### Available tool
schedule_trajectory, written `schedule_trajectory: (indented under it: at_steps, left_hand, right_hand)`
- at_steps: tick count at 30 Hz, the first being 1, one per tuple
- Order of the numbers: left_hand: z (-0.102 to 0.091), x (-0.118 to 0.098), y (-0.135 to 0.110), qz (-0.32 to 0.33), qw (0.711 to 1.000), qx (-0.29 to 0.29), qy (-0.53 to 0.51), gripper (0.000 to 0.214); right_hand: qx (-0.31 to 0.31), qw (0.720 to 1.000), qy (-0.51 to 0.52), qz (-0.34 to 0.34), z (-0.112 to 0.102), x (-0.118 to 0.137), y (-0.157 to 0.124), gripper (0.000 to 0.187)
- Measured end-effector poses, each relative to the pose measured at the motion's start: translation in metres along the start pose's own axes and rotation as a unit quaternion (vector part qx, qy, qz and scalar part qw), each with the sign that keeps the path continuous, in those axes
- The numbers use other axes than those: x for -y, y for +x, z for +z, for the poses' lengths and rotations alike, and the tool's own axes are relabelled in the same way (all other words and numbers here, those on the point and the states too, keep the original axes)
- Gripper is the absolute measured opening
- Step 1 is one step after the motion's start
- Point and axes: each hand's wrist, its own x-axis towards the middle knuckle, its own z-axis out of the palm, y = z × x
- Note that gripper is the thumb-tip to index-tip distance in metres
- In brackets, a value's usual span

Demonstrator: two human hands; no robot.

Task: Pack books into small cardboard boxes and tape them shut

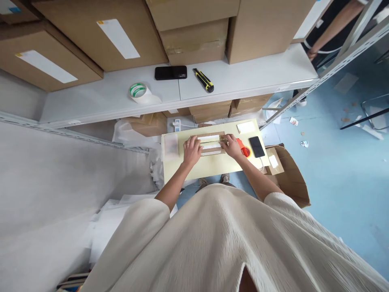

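A small cardboard box [209,153] lies on the pale yellow table, with white strips showing along its top and a narrow gap between its flaps. My left hand [192,151] grips its left end, the fingers curled over the edge. At the right end my right hand [231,146] holds the box the same way, fingertips bent onto the flaps. What lies inside the box is hidden. Just right of my right hand is a red tape dispenser [243,147], partly covered by it. Beyond that, a black phone [257,146] rests on the table.
The yellow table [212,166] also carries a white-labelled packet [246,127]. On the grey shelf [121,87] ahead are a tape roll [138,91], a dark phone [170,73], a utility knife [203,80] and large cartons. An open carton [291,178] stands at right; another person's arm [334,30] shows behind.
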Motion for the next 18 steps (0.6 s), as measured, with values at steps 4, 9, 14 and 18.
schedule_trajectory:
  at_steps: [4, 9, 14, 18]
  left_hand:
    - [0.002, -0.013, -0.004, 0.042, 0.998, 0.048, 0.016, 0.057]
    - [0.010, -0.018, -0.003, 0.033, 0.998, 0.054, 0.018, 0.062]
    - [0.017, -0.017, -0.002, 0.015, 0.998, 0.055, 0.010, 0.065]
    - [0.016, -0.016, -0.001, 0.015, 0.998, 0.060, 0.009, 0.066]
  right_hand:
    - [-0.004, 1.000, 0.024, -0.004, -0.002, 0.000, -0.003, 0.043]
    - [0.023, 0.994, 0.106, 0.031, -0.009, -0.014, -0.016, 0.062]
    - [0.026, 0.989, 0.128, 0.070, -0.011, -0.051, -0.034, 0.065]
    - [-0.013, 0.993, 0.059, 0.103, -0.021, -0.096, -0.051, 0.060]
